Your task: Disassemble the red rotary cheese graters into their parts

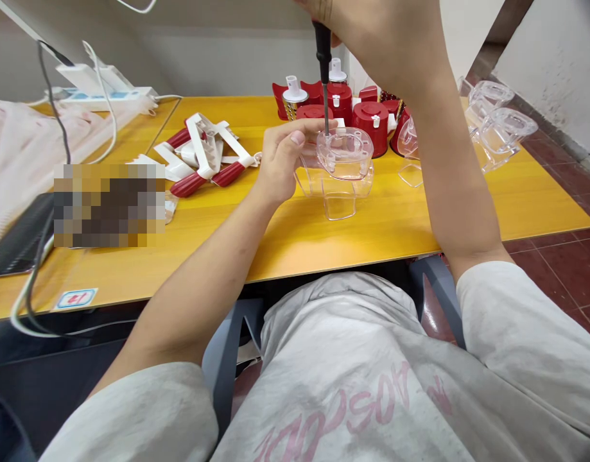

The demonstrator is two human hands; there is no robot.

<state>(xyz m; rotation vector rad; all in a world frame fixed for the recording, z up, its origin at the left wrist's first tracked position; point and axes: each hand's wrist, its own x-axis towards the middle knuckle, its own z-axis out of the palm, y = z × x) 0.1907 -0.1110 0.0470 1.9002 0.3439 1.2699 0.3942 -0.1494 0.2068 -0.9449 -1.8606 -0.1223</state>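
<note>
A clear plastic housing (345, 170) stands upright on the yellow table (295, 237). My left hand (282, 160) grips its left side, fingers curled round it. My right hand (372, 32), at the top of the view, is closed round the black handle of a screwdriver (323, 70). The screwdriver stands vertical, its thin shaft pointing down onto the top rim of the clear housing.
Behind the housing stand several red plastic parts (366, 115) with white caps. Red-and-white handle pieces (205, 154) lie in a pile to the left. More clear housings (497, 122) sit at the right rear. A power strip (97, 86) and cables (54, 115) lie at the far left.
</note>
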